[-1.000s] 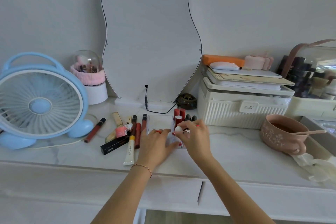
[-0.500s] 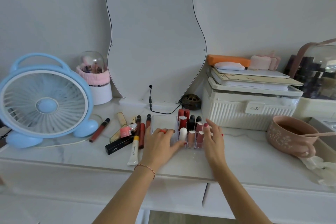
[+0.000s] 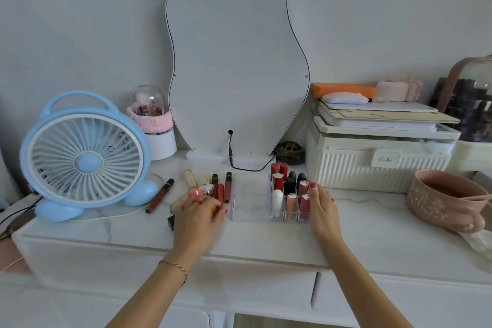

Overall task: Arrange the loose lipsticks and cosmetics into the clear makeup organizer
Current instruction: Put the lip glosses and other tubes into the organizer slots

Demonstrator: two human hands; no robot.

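The clear makeup organizer [image 3: 249, 217] stands on the white marble counter in front of the mirror. Its right-hand grid holds several upright lipsticks [image 3: 278, 181]; its wide left compartment has nothing in it. My right hand [image 3: 320, 208] lies flat against the organizer's right side, fingertips touching the outer lipsticks. Over the loose cosmetics left of the organizer lies my left hand [image 3: 198, 217], covering a cream tube whose yellow band [image 3: 213, 208] shows between the fingers; a grip is not visible. Lip glosses [image 3: 228, 186], a pink compact [image 3: 206, 189], a gold stick [image 3: 190, 179] and a dark red gloss [image 3: 160, 196] lie loose.
A blue desk fan [image 3: 85, 160] stands at the left with its cord along the counter. Behind are the mirror [image 3: 237, 74], a brush holder [image 3: 157, 130] and a white storage box [image 3: 378, 165]. A pink mug [image 3: 444, 200] with a spoon sits at the right.
My left hand has moved from the organizer's left edge onto the loose pile. My right hand left the lipstick grid and now rests against the organizer's right side.
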